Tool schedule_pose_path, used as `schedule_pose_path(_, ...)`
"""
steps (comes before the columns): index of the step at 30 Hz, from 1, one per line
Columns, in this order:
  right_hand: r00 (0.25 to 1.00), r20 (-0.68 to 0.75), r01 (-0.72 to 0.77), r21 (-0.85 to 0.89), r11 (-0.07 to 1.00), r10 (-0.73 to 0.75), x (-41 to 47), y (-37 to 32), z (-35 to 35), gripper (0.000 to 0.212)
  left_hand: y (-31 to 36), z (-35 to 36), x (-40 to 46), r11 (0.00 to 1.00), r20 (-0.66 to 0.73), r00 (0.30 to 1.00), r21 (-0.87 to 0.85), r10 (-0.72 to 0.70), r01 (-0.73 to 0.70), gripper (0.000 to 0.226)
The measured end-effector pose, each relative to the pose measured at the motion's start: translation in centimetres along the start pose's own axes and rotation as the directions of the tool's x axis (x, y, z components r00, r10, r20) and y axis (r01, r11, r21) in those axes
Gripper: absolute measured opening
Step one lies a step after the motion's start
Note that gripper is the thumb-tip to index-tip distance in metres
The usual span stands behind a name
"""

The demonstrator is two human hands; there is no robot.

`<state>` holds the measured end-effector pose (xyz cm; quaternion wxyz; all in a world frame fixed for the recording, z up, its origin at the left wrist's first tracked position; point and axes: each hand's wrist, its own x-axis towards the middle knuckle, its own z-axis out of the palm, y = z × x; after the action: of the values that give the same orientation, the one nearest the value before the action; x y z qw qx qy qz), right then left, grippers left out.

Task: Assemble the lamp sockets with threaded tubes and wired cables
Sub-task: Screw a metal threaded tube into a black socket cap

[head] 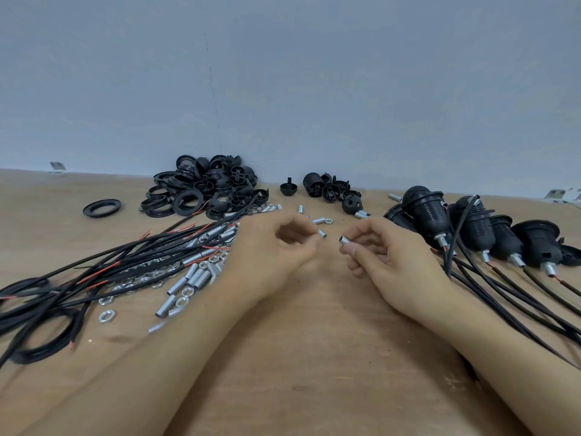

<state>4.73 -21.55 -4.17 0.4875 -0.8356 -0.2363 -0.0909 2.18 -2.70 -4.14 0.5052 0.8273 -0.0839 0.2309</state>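
My left hand (pixel 276 247) pinches a short silver threaded tube (pixel 322 233) at its fingertips, above the middle of the table. My right hand (pixel 380 250) pinches a second silver threaded tube (pixel 345 240), its open end turned toward the left hand. The two tubes are a small gap apart. Left of my left hand lie loose threaded tubes (pixel 188 278), nuts (pixel 107 315) and black wired cables (pixel 94 272) with red cores. Several assembled black lamp sockets (pixel 430 215) with tubes and cables lie at the right.
A heap of black socket rings and caps (pixel 204 190) sits at the back against the grey wall, with a single ring (pixel 102 208) to its left. More black socket parts (pixel 330 190) lie behind my hands. The wooden table (pixel 298 357) shows between my forearms.
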Motion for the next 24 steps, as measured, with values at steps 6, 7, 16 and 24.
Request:
schedule_pose_path(6, 0.999, -0.015, 0.05, 0.216, 0.975, -0.048, -0.2, -0.2, 0.0, 0.026, 0.2, 2.1, -0.6, 0.916, 0.091, 0.986, -0.365, -0.141, 0.165, 0.01)
schedule_pose_path(7, 0.999, 0.002, 0.046, 0.243, 0.969, -0.048, -0.2, -0.2, 0.1, 0.027, 0.1, 2.0, -0.4, 0.896, 0.085, 0.983, -0.405, -0.164, 0.184, 0.01)
schedule_pose_path(16, 0.999, 0.016, 0.022, 0.329, 0.944, -0.029, -0.1, -0.1, -0.3, 0.023, 0.2, 1.7, -0.4, 0.868, 0.137, 0.975, -0.446, -0.177, 0.22, 0.011)
schedule_pose_path(24, 0.993, 0.0, 0.115, 0.223, 0.968, -0.118, -0.5, -0.4, -0.4, 0.031, 0.4, 1.3, -0.4, 0.67, 0.328, 0.898, -0.6, -0.294, 0.438, 0.013)
